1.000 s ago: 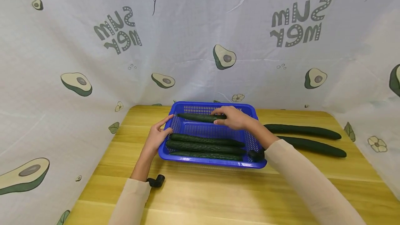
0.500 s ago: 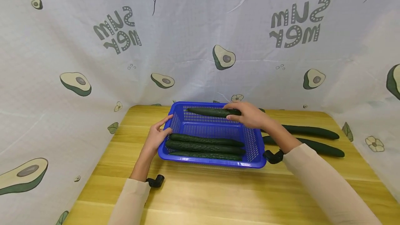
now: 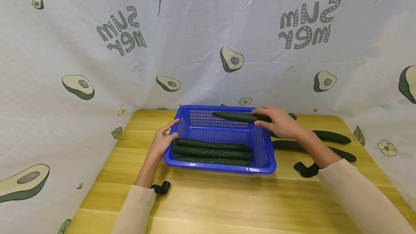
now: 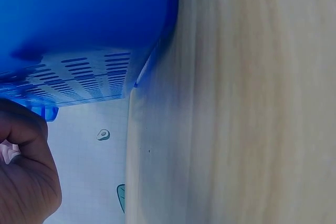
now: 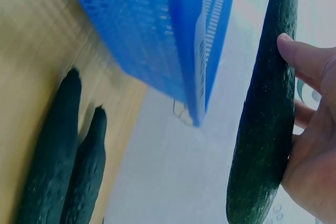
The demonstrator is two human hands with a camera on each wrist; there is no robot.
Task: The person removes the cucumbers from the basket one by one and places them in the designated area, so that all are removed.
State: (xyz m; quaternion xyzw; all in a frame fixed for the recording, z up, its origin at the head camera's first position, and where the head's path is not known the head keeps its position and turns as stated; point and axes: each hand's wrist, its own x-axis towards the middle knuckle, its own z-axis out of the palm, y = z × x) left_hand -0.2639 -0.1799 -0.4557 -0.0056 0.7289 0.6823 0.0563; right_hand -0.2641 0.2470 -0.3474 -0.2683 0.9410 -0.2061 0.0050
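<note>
A blue plastic basket [image 3: 221, 170] stands on the table with three dark green cucumbers [image 3: 212, 152] lying side by side along its near wall. My left hand [image 3: 162, 142] holds the basket's left rim, thumb and forefinger spread along it; in the left wrist view part of that hand [image 4: 26, 166] shows beside the blue wall. My right hand [image 3: 282, 122] grips another cucumber [image 3: 235, 116] around its middle, above the basket's back right corner. Seen from the right wrist, the thumb lies across this cucumber [image 5: 265, 114], outside the basket wall [image 5: 152, 40].
Two more cucumbers lie on the wooden table [image 3: 208, 205] to the right of the basket, the farther one [image 3: 331, 136] and the nearer one [image 3: 341, 153], partly behind my right forearm. A white curtain [image 3: 201, 46] with avocado prints hangs behind the table.
My right hand has lifted the cucumber from the back of the basket and carried it to the right, past the right rim. The left hand stays on the basket.
</note>
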